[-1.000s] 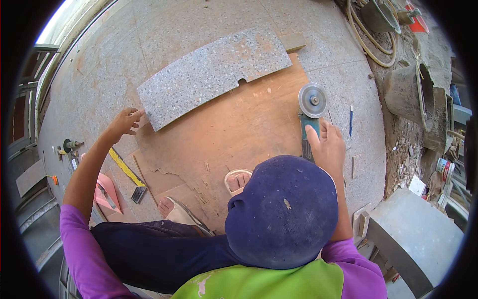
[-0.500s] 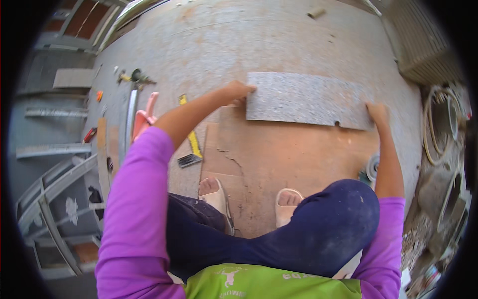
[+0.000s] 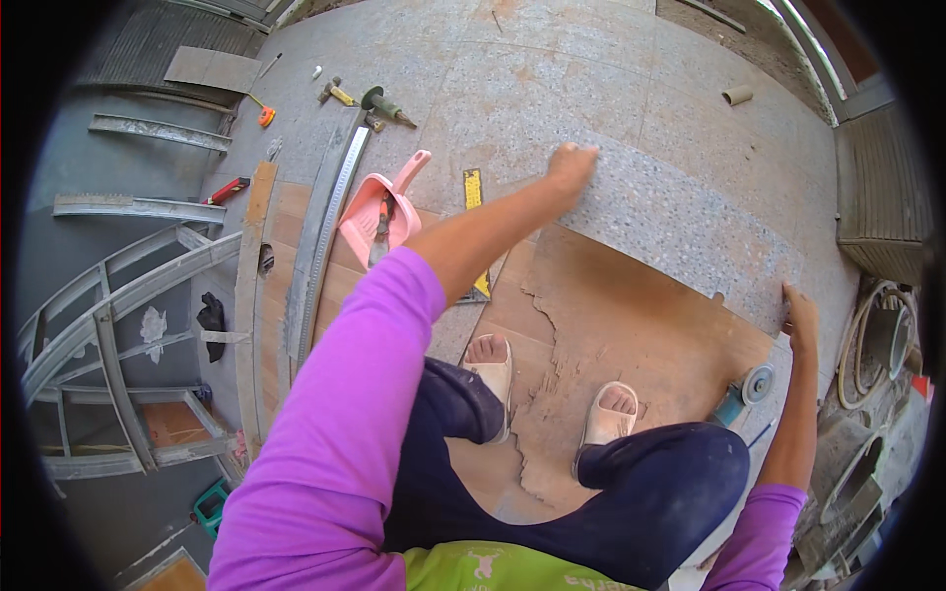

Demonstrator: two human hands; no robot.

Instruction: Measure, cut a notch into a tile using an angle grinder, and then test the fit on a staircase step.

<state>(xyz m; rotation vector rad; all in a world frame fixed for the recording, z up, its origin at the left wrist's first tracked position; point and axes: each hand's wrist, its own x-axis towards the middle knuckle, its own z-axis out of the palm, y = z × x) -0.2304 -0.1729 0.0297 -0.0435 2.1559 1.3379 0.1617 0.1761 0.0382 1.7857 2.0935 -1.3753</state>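
A long speckled grey tile lies slantwise in front of me, its right end nearer, over the far part of a brown board. A small notch shows in its near edge. My left hand is closed on the tile's far left corner, fingers partly hidden. At the opposite end, my right hand grips the short edge. Nearest that hand is an angle grinder with a round disc, by the board's right side. Beneath my left forearm lies a square with a yellow blade.
To the left are a pink dustpan with a tool in it, a long metal straightedge, a hammer and an orange tape measure. Metal framing stands further left. A coiled hose lies at right.
My view has swung left, bringing the dustpan and straightedge into fuller sight. The tile, level before, now slants with its right end nearer me. Both hands have kept hold of it.
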